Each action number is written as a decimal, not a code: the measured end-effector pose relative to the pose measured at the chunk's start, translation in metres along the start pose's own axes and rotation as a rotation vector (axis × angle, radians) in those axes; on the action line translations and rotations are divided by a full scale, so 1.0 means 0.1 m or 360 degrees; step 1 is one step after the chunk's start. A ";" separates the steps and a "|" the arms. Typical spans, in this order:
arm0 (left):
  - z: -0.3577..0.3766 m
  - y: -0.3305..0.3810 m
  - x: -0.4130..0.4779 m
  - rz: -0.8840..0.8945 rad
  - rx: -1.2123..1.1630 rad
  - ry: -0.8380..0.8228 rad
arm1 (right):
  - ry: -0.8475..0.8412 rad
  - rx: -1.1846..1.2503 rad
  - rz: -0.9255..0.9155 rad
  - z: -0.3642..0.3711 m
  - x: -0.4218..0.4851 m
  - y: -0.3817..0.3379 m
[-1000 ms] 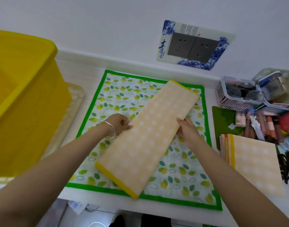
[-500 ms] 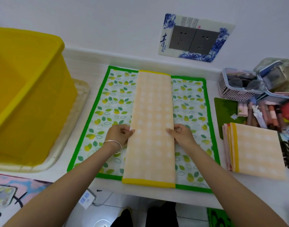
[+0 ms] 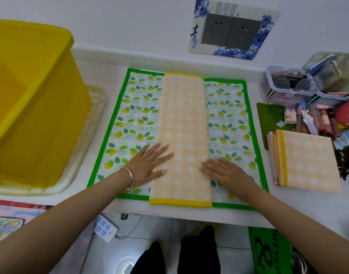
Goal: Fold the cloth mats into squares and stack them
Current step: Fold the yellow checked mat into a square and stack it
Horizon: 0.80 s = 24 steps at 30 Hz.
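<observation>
Head view: we press both flat, open palms, left hand [image 3: 150,163] and right hand [image 3: 227,171], gripping nothing, on one long peach checked cloth strip [image 3: 182,123]; one folded stack [image 3: 306,161] sits right.

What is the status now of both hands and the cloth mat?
Left hand and right hand flat, open, pressing orange mat. Mat a long strip, not yet square. Folded stack waits right. Nothing in the way.

A home, by the look of it: a white tabletop [image 3: 189,215] against a wall with decorated sockets [image 3: 232,29], cosmetics [image 3: 316,119] crowding its right edge, a yellow tub [image 3: 31,107] at the left edge, a power strip [image 3: 105,230] on the tiled floor.
</observation>
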<state>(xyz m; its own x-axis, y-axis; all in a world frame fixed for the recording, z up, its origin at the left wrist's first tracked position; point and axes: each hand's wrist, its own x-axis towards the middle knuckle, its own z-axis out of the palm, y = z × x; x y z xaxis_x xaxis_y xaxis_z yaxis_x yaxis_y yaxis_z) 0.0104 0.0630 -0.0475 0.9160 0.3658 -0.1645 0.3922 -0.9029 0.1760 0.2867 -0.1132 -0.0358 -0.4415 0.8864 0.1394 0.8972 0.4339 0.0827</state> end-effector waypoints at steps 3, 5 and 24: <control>0.01 -0.03 0.00 0.0002 0.0019 -0.0006 | -0.0062 -0.0043 -0.0097 -0.01 0.04 0.00; 0.01 -0.03 0.00 0.0009 -0.0010 -0.0014 | -0.0057 0.0003 -0.0098 -0.03 0.10 0.00; -0.47 -0.09 0.05 -0.0798 -0.1664 0.0279 | 0.0369 0.1435 0.1535 -0.24 0.72 0.02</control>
<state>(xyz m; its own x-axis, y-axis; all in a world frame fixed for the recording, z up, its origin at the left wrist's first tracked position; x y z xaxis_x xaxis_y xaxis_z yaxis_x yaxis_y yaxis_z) 0.0153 0.0832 -0.0046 0.6065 0.7276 -0.3205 0.5160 -0.0536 0.8549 0.2569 -0.0526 -0.0021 0.4568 0.8878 -0.0566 0.5046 -0.3110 -0.8054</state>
